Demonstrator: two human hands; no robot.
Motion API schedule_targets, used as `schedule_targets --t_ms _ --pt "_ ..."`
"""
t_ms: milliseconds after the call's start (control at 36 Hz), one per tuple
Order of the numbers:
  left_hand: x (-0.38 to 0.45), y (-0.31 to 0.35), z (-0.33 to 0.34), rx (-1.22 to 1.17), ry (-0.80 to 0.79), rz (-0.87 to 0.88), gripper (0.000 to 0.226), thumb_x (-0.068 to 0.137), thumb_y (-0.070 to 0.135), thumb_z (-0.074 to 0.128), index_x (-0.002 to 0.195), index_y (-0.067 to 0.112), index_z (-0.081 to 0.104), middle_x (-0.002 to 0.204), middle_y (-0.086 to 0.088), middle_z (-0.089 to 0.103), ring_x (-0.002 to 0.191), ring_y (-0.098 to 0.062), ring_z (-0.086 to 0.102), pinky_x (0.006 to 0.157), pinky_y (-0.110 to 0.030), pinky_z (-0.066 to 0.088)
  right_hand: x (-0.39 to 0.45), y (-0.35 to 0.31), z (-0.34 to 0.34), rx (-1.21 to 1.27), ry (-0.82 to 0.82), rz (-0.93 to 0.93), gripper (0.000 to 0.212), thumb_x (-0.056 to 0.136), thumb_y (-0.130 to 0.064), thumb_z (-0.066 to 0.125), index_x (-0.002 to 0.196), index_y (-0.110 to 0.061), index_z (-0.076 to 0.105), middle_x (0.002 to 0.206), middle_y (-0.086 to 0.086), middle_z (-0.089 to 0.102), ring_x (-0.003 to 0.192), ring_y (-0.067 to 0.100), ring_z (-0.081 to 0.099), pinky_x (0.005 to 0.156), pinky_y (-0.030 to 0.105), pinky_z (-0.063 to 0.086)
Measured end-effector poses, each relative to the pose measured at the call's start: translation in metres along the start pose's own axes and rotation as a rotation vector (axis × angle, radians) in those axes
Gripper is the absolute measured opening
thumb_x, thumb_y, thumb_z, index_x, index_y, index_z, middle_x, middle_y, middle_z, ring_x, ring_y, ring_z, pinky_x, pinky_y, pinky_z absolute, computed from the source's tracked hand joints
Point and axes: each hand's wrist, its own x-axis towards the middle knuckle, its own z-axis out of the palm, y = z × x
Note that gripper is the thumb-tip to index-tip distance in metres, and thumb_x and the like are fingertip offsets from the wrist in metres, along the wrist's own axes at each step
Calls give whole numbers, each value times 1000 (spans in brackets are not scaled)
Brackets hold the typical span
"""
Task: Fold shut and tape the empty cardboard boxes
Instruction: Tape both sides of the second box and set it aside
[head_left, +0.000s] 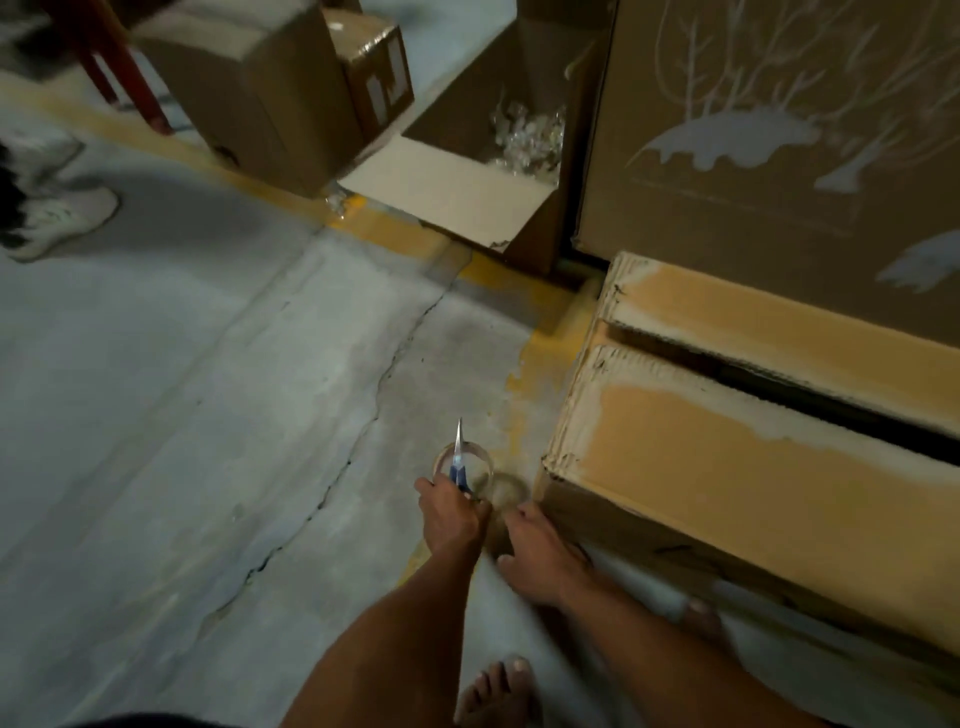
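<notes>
A low cardboard box (727, 467) lies on the floor at the right, its two top flaps folded down with a dark gap between them. My left hand (451, 517) grips blue-handled scissors (459, 462), blade pointing away, together with a roll of clear tape (467, 465). My right hand (540, 558) reaches down beside the box's near corner, fingers by the tape roll; whether it holds the tape is unclear.
A tall printed carton (779, 130) stands behind the low box. An open box (467, 171) with clear plastic inside and two more boxes (270, 88) stand at the back. Another person's shoe (62, 218) is at the left. My bare foot (498, 691) is below.
</notes>
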Motion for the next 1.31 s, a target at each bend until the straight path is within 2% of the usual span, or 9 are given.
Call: schedule_targets --t_ms 167,417,667,778,861,1028,1111,1222,1306 --pt "-49 36 -110 140 129 138 53 73 22 76 117 8 50 120 -14 39 109 -36 54 85 -42 51 -47 -45 -48 -22 111 -112 45 92 -13 46 137 -13 38 139 10 37 132 31 40 106 43 38" --pt "-144 101 -252 142 389 440 52 76 29 76 117 12 49 110 -8 39 102 -27 52 76 -34 53 -149 -123 -133 417 558 -113 53 96 -54 46 132 -14 43 137 9 46 123 26 48 94 34 40" --pt "-269 166 -235 60 267 672 53 89 34 64 136 24 41 121 -10 40 99 -29 59 78 -35 50 -246 -108 -185 624 826 13 42 90 -47 56 115 -13 55 119 10 57 113 28 52 89 34 41" --pt "-301 188 -216 -21 107 791 69 80 37 72 140 29 39 122 -8 37 100 -29 58 77 -33 47 -265 -71 -206 621 829 133 33 87 -35 58 111 -15 67 112 7 67 112 28 56 90 36 49" --pt "-311 205 -199 -16 -58 824 63 75 45 74 127 17 50 122 -9 36 103 -25 54 89 -37 50 -276 -37 -219 679 808 236 27 86 -24 59 106 -9 68 108 9 67 100 28 62 76 34 51" --pt "-313 218 -180 122 -191 963 71 75 61 70 134 28 47 127 -3 33 99 -4 40 90 -15 32 -283 26 -224 920 695 318 29 95 -26 58 109 -2 59 103 15 63 85 31 63 58 34 55" --pt "-306 219 -175 184 -214 982 71 75 48 76 136 33 43 137 -4 31 117 -15 43 100 -22 36 -284 51 -221 1157 653 298 30 98 -27 56 109 1 56 98 17 60 75 30 62 43 27 47" --pt "-287 224 -166 186 -150 969 40 80 27 77 111 21 52 128 -6 47 95 -12 48 77 -17 42 -281 91 -212 1102 693 441 30 99 -30 52 102 -2 60 84 12 57 65 25 52 48 29 42" --pt "-272 228 -154 172 -83 940 30 80 21 75 99 20 52 114 -7 54 88 -19 53 73 -25 40 -273 122 -195 984 688 534 33 96 -31 58 105 0 65 91 14 64 70 25 56 54 29 41"
